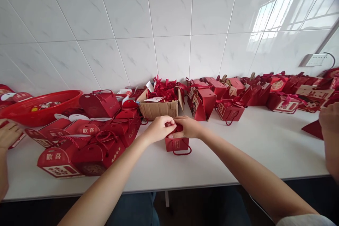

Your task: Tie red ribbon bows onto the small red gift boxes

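Observation:
A small red gift box (pixel 177 144) with a cord handle hanging at its front stands on the white table, in front of the cardboard box. Above its top, my left hand (pixel 161 128) has its fingers bent and pressed together; what they pinch is too small to make out. My right hand (pixel 189 128) curls round the box's upper right side, its thumb across the front. Both hands partly hide the box's top. Just behind them, an open cardboard box (pixel 159 109) holds a heap of red ribbons (pixel 165 90).
Red gift boxes (pixel 97 155) crowd the left, beside a red plastic basin (pixel 39 113). More red boxes (pixel 230 111) line the tiled wall to the right. Other people's hands show at the left edge (pixel 9 134) and right edge (pixel 329 123).

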Demonstrator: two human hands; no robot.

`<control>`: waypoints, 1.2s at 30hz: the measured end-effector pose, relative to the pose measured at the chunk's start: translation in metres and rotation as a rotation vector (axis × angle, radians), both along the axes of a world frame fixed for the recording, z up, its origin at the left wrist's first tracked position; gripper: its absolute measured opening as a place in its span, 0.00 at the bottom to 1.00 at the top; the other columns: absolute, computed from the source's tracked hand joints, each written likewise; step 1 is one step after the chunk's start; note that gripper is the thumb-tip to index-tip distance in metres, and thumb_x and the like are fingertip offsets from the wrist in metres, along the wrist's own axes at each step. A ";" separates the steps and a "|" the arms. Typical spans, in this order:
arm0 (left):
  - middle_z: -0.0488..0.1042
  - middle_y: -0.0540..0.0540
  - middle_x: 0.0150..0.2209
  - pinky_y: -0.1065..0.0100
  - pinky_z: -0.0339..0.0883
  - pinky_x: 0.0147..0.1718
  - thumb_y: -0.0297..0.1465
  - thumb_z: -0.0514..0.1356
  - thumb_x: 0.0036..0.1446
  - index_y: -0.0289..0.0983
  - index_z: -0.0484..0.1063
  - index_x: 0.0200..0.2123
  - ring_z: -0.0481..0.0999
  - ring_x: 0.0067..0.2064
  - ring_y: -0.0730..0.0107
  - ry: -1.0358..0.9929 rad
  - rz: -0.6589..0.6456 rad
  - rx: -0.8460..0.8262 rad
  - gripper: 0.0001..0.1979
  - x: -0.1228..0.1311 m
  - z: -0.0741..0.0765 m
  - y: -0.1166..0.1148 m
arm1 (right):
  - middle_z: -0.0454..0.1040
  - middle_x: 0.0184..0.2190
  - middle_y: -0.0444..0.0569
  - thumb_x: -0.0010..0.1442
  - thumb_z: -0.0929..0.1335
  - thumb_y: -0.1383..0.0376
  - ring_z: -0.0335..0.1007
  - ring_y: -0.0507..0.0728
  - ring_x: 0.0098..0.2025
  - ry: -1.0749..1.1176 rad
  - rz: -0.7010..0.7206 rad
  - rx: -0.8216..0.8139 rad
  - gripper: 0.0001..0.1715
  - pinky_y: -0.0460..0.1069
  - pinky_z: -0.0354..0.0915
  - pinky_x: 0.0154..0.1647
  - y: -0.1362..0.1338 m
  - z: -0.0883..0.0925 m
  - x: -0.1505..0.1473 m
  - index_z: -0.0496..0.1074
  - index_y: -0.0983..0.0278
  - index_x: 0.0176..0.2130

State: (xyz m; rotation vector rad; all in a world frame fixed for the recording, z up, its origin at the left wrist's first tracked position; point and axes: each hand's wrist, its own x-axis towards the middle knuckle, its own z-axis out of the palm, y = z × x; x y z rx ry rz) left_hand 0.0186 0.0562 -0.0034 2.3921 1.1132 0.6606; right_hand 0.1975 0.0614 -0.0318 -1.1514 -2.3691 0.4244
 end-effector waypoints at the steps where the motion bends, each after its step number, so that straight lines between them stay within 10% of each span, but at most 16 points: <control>1: 0.73 0.49 0.32 0.69 0.62 0.30 0.37 0.52 0.56 0.38 0.69 0.28 0.71 0.32 0.68 -0.009 -0.005 -0.010 0.11 0.003 0.001 0.000 | 0.74 0.40 0.51 0.46 0.71 0.42 0.67 0.63 0.44 0.003 -0.005 0.003 0.31 0.54 0.62 0.46 0.000 -0.001 -0.001 0.73 0.61 0.41; 14: 0.69 0.49 0.30 0.67 0.61 0.33 0.35 0.56 0.53 0.38 0.66 0.23 0.70 0.33 0.67 -0.044 0.142 0.054 0.10 -0.009 -0.008 0.005 | 0.54 0.63 0.60 0.49 0.70 0.45 0.52 0.66 0.63 0.426 -0.167 -0.137 0.46 0.59 0.58 0.59 -0.012 -0.011 0.010 0.59 0.63 0.59; 19: 0.69 0.48 0.33 0.68 0.62 0.34 0.37 0.55 0.54 0.38 0.66 0.25 0.70 0.33 0.68 -0.074 0.167 0.056 0.10 -0.014 -0.018 0.005 | 0.66 0.49 0.56 0.50 0.68 0.44 0.70 0.56 0.40 0.614 -0.320 -0.399 0.32 0.51 0.69 0.35 -0.023 -0.022 0.025 0.63 0.63 0.45; 23: 0.67 0.48 0.31 0.68 0.61 0.31 0.39 0.54 0.56 0.38 0.64 0.25 0.68 0.31 0.70 -0.091 0.170 0.074 0.13 -0.012 -0.019 0.005 | 0.65 0.24 0.44 0.53 0.65 0.42 0.55 0.46 0.19 0.577 -0.221 -0.585 0.28 0.43 0.50 0.15 -0.027 -0.025 0.036 0.62 0.64 0.28; 36: 0.70 0.47 0.37 0.68 0.64 0.40 0.26 0.53 0.53 0.39 0.60 0.25 0.71 0.39 0.67 -0.155 0.099 0.148 0.06 -0.014 -0.028 -0.003 | 0.50 0.14 0.35 0.49 0.71 0.47 0.39 0.44 0.16 0.668 -0.167 -0.677 0.26 0.43 0.37 0.15 -0.021 -0.029 0.051 0.60 0.63 0.23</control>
